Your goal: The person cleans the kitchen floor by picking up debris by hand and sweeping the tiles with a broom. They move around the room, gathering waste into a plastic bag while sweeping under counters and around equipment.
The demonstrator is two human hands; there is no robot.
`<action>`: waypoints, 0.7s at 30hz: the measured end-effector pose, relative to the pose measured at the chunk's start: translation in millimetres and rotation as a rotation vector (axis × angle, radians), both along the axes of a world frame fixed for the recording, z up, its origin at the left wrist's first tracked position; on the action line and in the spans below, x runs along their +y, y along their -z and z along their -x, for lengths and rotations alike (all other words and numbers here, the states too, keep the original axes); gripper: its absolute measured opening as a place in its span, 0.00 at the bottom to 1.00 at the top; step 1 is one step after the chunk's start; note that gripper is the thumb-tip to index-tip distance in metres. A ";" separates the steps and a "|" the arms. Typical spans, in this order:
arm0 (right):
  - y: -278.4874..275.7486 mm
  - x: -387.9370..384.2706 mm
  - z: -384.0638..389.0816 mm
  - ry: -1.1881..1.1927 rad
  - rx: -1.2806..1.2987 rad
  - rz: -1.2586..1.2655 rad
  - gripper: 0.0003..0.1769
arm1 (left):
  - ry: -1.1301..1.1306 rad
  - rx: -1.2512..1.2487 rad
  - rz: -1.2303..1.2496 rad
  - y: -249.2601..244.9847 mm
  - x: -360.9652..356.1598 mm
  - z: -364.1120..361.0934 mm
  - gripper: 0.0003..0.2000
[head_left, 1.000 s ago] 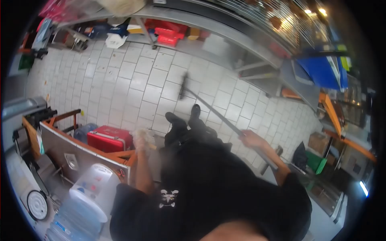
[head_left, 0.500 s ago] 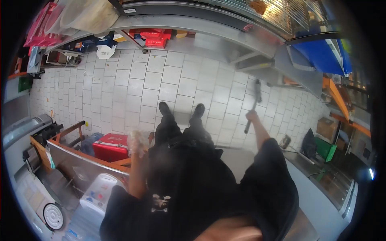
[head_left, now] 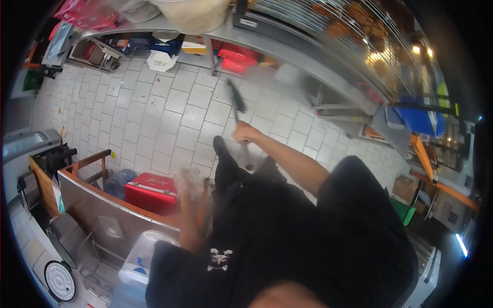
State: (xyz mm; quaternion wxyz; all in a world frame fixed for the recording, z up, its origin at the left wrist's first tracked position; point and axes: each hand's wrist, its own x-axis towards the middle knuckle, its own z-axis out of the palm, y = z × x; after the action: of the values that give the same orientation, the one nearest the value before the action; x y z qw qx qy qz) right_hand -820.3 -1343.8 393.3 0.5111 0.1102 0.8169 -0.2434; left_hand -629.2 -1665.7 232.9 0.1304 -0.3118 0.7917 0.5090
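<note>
My right hand (head_left: 246,132) is closed round the middle of a long, slim tool (head_left: 236,97), in front of my body above the floor. The tool has a black, wider far end and a grey handle end that sticks out below my fist. It resembles tongs, but blur hides its exact kind. On the left, my left hand (head_left: 188,180) is in a clear, crumpled plastic glove, beside a red case (head_left: 151,192). Motion smears its fingers, and I cannot make out whether anything is in them.
A metal counter (head_left: 287,46) runs along the top, with a lit rack of browned food (head_left: 354,23) at the right. Red packages (head_left: 237,57) lie beneath it. A steel-topped table (head_left: 110,210) and a white-lidded bin (head_left: 60,280) stand at the left. White tiles (head_left: 169,102) cover the floor.
My right hand has swung leftward with the tool, from the far right to in front of my legs. The view has turned, and more of the food rack shows. My left hand stays beside the red case.
</note>
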 end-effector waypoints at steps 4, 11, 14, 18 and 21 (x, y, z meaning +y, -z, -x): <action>40.8 -88.2 79.2 -0.285 0.082 0.179 0.15 | -0.182 -0.131 0.016 -79.6 9.0 34.1 0.12; 47.8 -70.1 23.3 0.185 0.000 0.622 0.13 | -0.296 -0.142 -0.129 -100.4 -15.8 39.6 0.13; 28.2 4.6 -51.9 0.284 0.036 0.659 0.12 | -0.010 -0.138 -0.307 -41.9 -31.8 54.7 0.15; -43.0 101.5 -173.9 0.649 -0.065 0.597 0.10 | 0.430 0.093 -0.306 -6.0 34.9 121.4 0.14; -55.2 141.1 -289.8 1.121 -0.023 0.557 0.14 | 0.957 0.142 -0.307 -31.7 135.6 170.6 0.24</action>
State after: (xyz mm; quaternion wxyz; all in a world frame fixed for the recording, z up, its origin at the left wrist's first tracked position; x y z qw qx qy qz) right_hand -530.5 -1202.7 448.5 0.3239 0.3871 0.5356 -0.6770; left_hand -799.8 -1530.2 264.5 0.3395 0.1441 0.7686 0.5227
